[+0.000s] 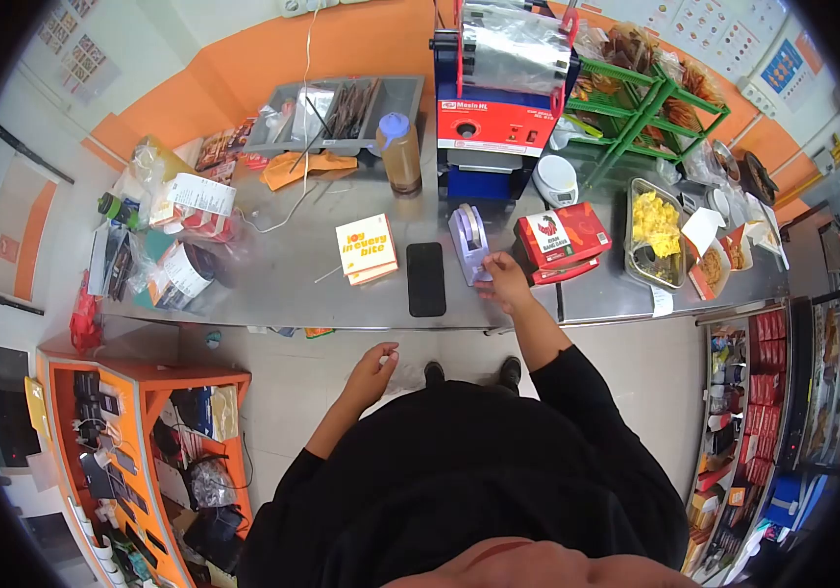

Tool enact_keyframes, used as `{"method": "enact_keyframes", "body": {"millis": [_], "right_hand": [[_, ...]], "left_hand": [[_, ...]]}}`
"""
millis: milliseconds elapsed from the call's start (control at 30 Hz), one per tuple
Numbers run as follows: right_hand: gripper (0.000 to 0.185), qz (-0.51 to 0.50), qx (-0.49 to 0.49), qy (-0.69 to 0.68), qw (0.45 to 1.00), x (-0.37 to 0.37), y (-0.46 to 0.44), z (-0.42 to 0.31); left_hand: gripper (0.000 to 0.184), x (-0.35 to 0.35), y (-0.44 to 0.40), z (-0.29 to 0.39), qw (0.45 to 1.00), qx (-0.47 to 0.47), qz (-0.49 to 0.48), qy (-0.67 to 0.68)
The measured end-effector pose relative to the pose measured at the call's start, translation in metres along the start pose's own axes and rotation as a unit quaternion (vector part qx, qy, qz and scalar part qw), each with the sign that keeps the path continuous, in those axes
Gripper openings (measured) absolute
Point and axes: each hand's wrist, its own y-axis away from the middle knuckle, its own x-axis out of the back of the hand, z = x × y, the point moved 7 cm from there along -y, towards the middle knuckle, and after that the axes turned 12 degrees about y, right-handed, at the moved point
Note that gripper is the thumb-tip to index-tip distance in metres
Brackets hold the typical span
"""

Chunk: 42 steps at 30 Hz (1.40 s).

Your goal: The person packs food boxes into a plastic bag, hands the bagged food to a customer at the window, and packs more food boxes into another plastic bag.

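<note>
So my right hand (508, 284) is at the near end of a light purple tape dispenser (461, 250), fingertips right up against it. Can't tell if they're actually pinching anything there or just touching. My left hand (374, 372) is well apart from it, out in front of the counter (293, 279) edge and over the floor, fingers curled in. Can't really see if there's something small between them.

The dispenser sits on the counter near the middle, in front of the blue and red machine (498, 127) with the clear film roll up top. Just left of it there's a black phone (427, 280) lying flat, and beyond that a white and yellow box (367, 247) that says "joy in every bite". On the right, near my hand, is a red box (562, 238) with a white label, with a white scale (556, 176) behind it. Further right there's a clear tray (628, 245) of yellow food (655, 223). Brownish bottle (400, 167) with a purple lid stands left of the machine.
</note>
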Motion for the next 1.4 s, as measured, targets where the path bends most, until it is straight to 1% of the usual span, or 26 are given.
{"method": "enact_keyframes", "body": {"millis": [100, 167, 200, 233, 300, 333, 400, 433, 467, 533, 600, 667, 733, 767, 833, 867, 933, 967, 1033, 1100, 1133, 1167, 1233, 1300, 1333, 1400], "right_hand": [[0.016, 0.014, 0.070, -0.049, 0.996, -0.005, 0.014, 0.010], [0.009, 0.101, 0.147, -0.070, 0.982, -0.004, 0.009, 0.033], [0.008, 0.153, 0.181, -0.027, 0.971, -0.001, 0.003, 0.042], [0.008, 0.157, 0.181, -0.030, 0.970, -0.003, 0.002, 0.041], [0.017, 0.251, 0.237, 0.109, 0.932, 0.000, 0.008, 0.026], [0.017, 0.257, 0.237, 0.106, 0.931, 0.002, 0.004, 0.031], [0.014, 0.247, 0.253, 0.258, 0.899, 0.002, -0.007, 0.041], [0.014, 0.262, 0.251, 0.252, 0.897, 0.010, 0.002, 0.043], [0.014, 0.210, 0.241, 0.241, 0.916, 0.011, 0.011, 0.041], [0.012, 0.126, 0.217, 0.168, 0.953, 0.019, 0.047, 0.013], [0.012, 0.178, 0.249, 0.121, 0.944, 0.048, 0.078, 0.006], [0.011, 0.221, 0.278, 0.079, 0.931, 0.086, 0.097, 0.002], [0.012, 0.350, 0.279, 0.001, 0.894, 0.140, 0.110, 0.001], [0.012, 0.354, 0.275, -0.001, 0.894, 0.158, 0.105, 0.002], [0.011, 0.352, 0.297, -0.103, 0.882, 0.197, 0.090, 0.000], [0.011, 0.353, 0.293, -0.106, 0.882, 0.211, 0.083, -0.007], [0.013, 0.382, 0.315, -0.027, 0.868, 0.235, 0.079, -0.025], [0.013, 0.383, 0.309, -0.032, 0.870, 0.241, 0.081, -0.038], [0.018, 0.371, 0.375, 0.001, 0.849, 0.247, 0.087, -0.068], [0.020, 0.359, 0.365, 0.049, 0.858, 0.264, 0.074, -0.067], [0.020, 0.335, 0.423, 0.240, 0.807, 0.257, 0.083, -0.089], [0.020, 0.295, 0.464, 0.421, 0.722, 0.243, 0.090, -0.106], [0.024, 0.251, 0.475, 0.409, 0.737, 0.245, 0.091, -0.122], [0.028, 0.155, 0.525, 0.431, 0.717, 0.235, 0.087, -0.128], [0.028, 0.149, 0.527, 0.429, 0.718, 0.238, 0.082, -0.127], [0.034, 0.096, 0.541, 0.486, 0.680, 0.238, 0.072, -0.117]], "left_hand": [[0.033, 0.009, 0.005, -0.007, 1.000, 0.012, -0.002, -0.017], [0.034, 0.018, 0.002, -0.021, 0.999, -0.037, 0.037, 0.000], [0.034, 0.018, 0.002, -0.017, 0.999, -0.039, 0.032, -0.002], [0.032, 0.019, 0.002, -0.007, 0.997, -0.051, 0.044, -0.028], [0.030, 0.017, 0.002, 0.017, 0.995, -0.066, 0.052, -0.056], [0.030, 0.010, -0.001, 0.035, 0.991, -0.092, 0.041, -0.090], [0.030, -0.007, -0.012, 0.056, 0.984, -0.127, 0.018, -0.127], [0.031, -0.021, -0.019, 0.071, 0.970, -0.187, -0.010, -0.157], [0.032, -0.036, -0.027, 0.088, 0.950, -0.248, -0.040, -0.184], [0.033, -0.068, -0.049, 0.117, 0.942, -0.279, -0.075, -0.173], [0.033, -0.106, -0.063, 0.144, 0.935, -0.297, -0.109, -0.157], [0.033, -0.145, -0.073, 0.179, 0.890, -0.380, -0.072, -0.241], [0.035, -0.185, -0.098, 0.197, 0.891, -0.375, -0.081, -0.244], [0.037, -0.203, -0.110, 0.204, 0.891, -0.370, -0.085, -0.249], [0.041, -0.238, -0.138, 0.211, 0.872, -0.395, -0.073, -0.279], [0.046, -0.249, -0.147, 0.217, 0.853, -0.418, -0.056, -0.308], [0.047, -0.263, -0.165, 0.220, 0.855, -0.406, -0.057, -0.317], [0.049, -0.268, -0.171, 0.221, 0.856, -0.400, -0.053, -0.324], [0.046, -0.272, -0.185, 0.214, 0.861, -0.394, -0.040, -0.320], [0.049, -0.271, -0.199, 0.201, 0.873, -0.377, -0.032, -0.308], [0.053, -0.273, -0.197, 0.201, 0.862, -0.382, -0.036, -0.332], [0.053, -0.273, -0.195, 0.201, 0.862, -0.379, -0.037, -0.334], [0.055, -0.278, -0.189, 0.202, 0.810, -0.408, -0.030, -0.421], [0.053, -0.279, -0.188, 0.198, 0.794, -0.420, -0.025, -0.439], [0.051, -0.279, -0.186, 0.197, 0.776, -0.436, -0.022, -0.456], [0.049, -0.278, -0.186, 0.192, 0.764, -0.447, -0.022, -0.465]]}}
